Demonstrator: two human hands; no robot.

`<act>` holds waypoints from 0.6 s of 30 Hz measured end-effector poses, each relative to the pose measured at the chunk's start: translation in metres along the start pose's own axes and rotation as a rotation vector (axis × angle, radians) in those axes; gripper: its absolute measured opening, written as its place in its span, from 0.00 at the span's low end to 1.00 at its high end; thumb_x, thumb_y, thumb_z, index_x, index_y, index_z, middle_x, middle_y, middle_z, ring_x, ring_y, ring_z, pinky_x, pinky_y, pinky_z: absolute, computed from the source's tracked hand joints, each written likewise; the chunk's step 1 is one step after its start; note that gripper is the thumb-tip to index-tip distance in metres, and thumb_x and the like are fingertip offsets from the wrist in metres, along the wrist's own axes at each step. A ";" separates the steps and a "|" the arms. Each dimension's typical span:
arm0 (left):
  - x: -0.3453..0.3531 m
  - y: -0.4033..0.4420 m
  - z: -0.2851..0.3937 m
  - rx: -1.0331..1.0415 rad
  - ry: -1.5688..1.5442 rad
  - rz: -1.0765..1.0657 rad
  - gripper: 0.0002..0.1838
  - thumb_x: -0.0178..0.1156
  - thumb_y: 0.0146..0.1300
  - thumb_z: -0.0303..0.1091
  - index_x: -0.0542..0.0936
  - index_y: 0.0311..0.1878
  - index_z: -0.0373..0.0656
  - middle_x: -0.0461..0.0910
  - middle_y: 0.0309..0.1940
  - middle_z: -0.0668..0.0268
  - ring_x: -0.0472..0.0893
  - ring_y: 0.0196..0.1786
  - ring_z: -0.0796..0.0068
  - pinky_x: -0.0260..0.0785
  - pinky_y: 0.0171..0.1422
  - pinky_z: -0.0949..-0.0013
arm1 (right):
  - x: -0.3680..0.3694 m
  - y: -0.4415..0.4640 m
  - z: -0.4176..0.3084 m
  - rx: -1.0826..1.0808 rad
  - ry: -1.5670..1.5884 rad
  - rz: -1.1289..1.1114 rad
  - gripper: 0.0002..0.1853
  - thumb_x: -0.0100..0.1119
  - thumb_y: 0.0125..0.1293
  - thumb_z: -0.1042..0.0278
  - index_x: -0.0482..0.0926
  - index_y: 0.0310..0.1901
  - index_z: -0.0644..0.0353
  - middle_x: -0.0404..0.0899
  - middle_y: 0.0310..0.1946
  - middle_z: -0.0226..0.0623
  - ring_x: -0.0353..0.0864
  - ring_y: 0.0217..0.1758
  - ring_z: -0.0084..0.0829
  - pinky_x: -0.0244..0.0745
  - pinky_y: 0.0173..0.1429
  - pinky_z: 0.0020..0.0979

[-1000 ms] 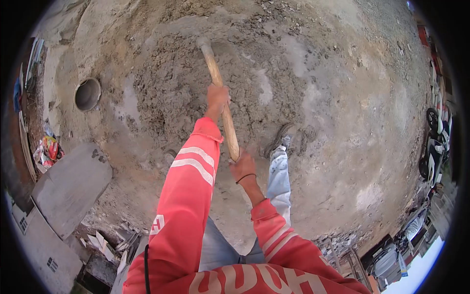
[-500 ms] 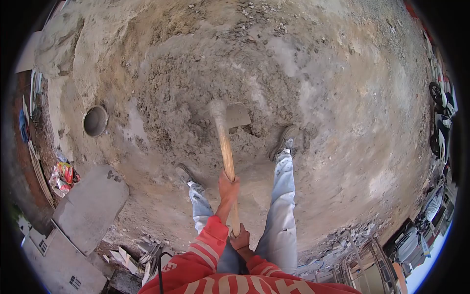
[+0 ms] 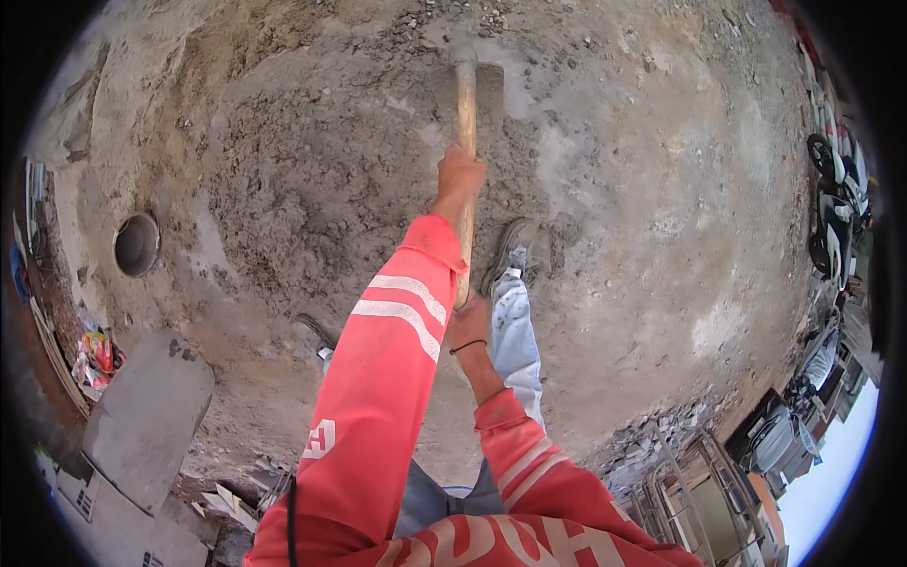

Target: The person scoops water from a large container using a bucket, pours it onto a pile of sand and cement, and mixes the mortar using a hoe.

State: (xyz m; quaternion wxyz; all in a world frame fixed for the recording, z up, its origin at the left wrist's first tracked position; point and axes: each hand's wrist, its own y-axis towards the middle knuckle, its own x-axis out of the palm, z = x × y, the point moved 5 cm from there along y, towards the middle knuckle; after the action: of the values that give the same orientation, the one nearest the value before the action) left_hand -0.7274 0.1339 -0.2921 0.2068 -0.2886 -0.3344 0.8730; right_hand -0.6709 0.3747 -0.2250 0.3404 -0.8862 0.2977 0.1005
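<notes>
My left hand (image 3: 461, 174) is wrapped around the middle of a hoe's wooden handle (image 3: 467, 118). My right hand (image 3: 468, 321) grips the same handle near its lower end, close to my body. The hoe head (image 3: 465, 59) rests at the far edge of a wide patch of wet, lumpy grey mortar (image 3: 321, 161). Its blade is caked grey and only partly distinguishable from the ground. Both arms reach forward in red sleeves, and my right shoe (image 3: 510, 248) stands at the patch's near right edge.
A round bucket (image 3: 137, 244) stands to the left, with a crumpled red and yellow bag (image 3: 97, 357) below it. A flat grey slab (image 3: 151, 416) lies at lower left. Motorbikes (image 3: 831, 208) line the right edge; rubble and metal frames (image 3: 704, 491) are at lower right.
Both hands have pushed the hoe forward, away from my body. Its head went from the middle of the mortar to the far edge. The view has shifted slightly.
</notes>
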 end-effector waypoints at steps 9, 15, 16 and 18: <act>-0.051 -0.126 -0.094 -0.165 0.049 -0.038 0.21 0.64 0.57 0.33 0.73 0.52 0.34 0.81 0.47 0.41 0.81 0.53 0.40 0.74 0.57 0.49 | 0.036 -0.172 0.006 0.228 0.249 -0.067 0.21 0.72 0.59 0.60 0.80 0.45 0.69 0.87 0.35 0.44 0.85 0.38 0.27 0.79 0.42 0.34; -0.120 -0.229 -0.175 -0.151 0.079 0.083 0.22 0.64 0.56 0.31 0.74 0.53 0.35 0.81 0.37 0.50 0.83 0.43 0.47 0.75 0.49 0.53 | 0.054 -0.289 0.000 0.317 -0.084 -0.080 0.15 0.66 0.54 0.71 0.79 0.44 0.61 0.84 0.30 0.51 0.86 0.38 0.52 0.79 0.40 0.44; -0.129 -0.239 -0.176 -0.136 0.128 0.118 0.21 0.64 0.56 0.31 0.74 0.53 0.35 0.81 0.35 0.50 0.83 0.41 0.48 0.75 0.47 0.53 | 0.055 -0.294 0.004 0.314 -0.095 -0.099 0.15 0.66 0.53 0.72 0.78 0.44 0.61 0.83 0.29 0.51 0.86 0.37 0.53 0.79 0.40 0.45; -0.142 -0.245 -0.156 -0.124 -0.024 0.089 0.21 0.63 0.56 0.30 0.73 0.53 0.35 0.79 0.32 0.55 0.82 0.35 0.56 0.74 0.42 0.57 | 0.054 -0.295 0.011 0.262 -0.123 -0.137 0.15 0.65 0.52 0.73 0.78 0.43 0.61 0.82 0.27 0.51 0.85 0.36 0.54 0.78 0.38 0.46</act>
State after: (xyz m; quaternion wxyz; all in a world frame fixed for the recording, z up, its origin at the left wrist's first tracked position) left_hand -0.4798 0.2969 -0.1635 0.1456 -0.3051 -0.3772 0.8622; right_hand -0.4515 0.5323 -0.0933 0.4768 -0.8445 0.2259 0.0914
